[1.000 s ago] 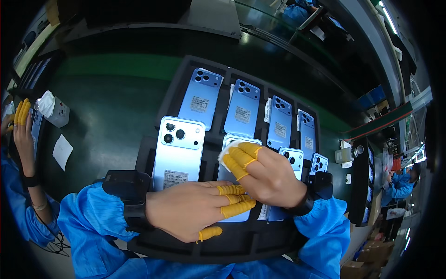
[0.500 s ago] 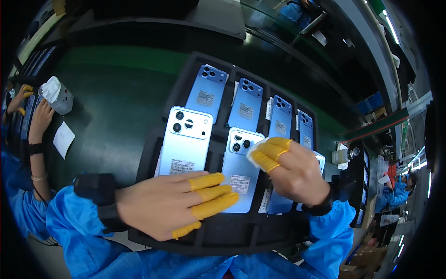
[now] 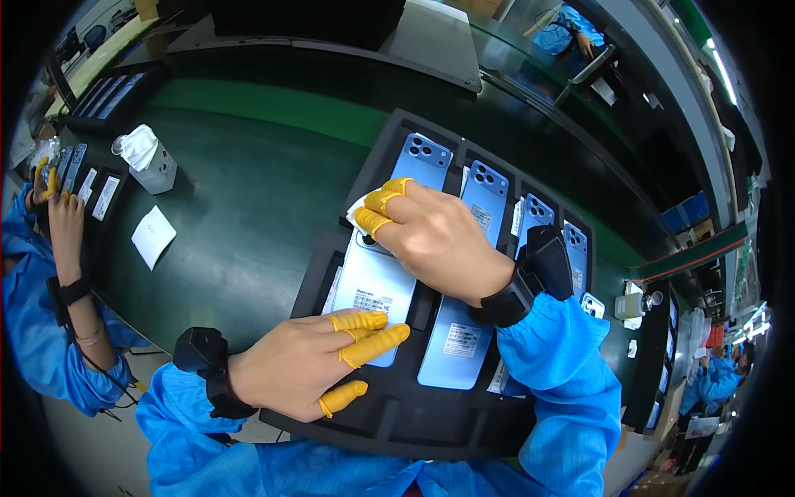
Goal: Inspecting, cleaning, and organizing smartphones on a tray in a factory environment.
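Observation:
A black foam tray (image 3: 389,422) holds several blue phones, backs up. My left hand (image 3: 290,364), with yellow finger cots, lies with its fingers stretched out on the lower part of the front-left phone (image 3: 377,277). Pinched in the yellow-capped fingers of my right hand (image 3: 443,240) is a folded white wipe (image 3: 354,214), held at the camera end of that same phone and partly covering it. Beside it in the front row lies a second phone (image 3: 451,344), its upper end hidden under my right hand and wrist. A back-row phone (image 3: 489,189) shows its camera block.
On the dark green table to the left stand a tissue holder with white wipes (image 3: 149,161) and a slip of white paper (image 3: 154,238). Further left, a co-worker's hand (image 3: 68,224) works at another tray (image 3: 103,195). A small bottle (image 3: 631,305) stands at the right.
My right hand has moved left with the wipe, from the second front-row phone to the front-left one. My left hand's fingers now rest on the front-left phone. The view has shifted.

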A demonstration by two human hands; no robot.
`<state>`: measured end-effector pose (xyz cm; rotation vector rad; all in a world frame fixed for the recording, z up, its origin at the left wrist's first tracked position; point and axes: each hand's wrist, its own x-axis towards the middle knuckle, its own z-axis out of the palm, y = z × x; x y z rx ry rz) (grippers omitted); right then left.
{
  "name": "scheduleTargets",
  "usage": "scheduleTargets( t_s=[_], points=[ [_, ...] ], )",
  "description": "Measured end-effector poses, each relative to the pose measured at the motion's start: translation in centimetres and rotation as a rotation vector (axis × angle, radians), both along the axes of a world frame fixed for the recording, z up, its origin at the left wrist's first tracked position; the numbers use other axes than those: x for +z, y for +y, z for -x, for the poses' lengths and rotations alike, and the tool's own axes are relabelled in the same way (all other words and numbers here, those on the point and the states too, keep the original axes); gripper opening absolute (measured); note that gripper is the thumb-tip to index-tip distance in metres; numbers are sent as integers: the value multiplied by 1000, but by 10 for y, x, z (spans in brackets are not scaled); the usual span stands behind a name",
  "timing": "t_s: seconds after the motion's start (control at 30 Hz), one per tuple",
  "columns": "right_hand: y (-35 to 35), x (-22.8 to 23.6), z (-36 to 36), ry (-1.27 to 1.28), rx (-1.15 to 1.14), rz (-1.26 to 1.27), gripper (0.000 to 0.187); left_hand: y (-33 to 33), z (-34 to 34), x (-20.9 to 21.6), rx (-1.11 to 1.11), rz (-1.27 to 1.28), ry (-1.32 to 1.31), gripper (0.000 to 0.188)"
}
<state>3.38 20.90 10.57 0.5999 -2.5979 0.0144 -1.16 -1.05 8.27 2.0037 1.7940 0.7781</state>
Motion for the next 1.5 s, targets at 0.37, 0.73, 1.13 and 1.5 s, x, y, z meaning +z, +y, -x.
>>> scheduleTargets(
  t_s=[0.37,0.73,1.13,1.5],
  points=[
    [-1,7,-27,-92,-40,-46,18,-1,2,-1,-3,-8,5,69],
    [2,15,-46,-190,-54,-67,27,-2,0,-4,7,-51,2,60],
    [-11,1,-22,-12,78,-54,26,-1,0,-6,16,-82,11,61],
    [0,16,-36,-133,17,-28,23,-1,-3,-4,44,-55,12,62]
  ],
)
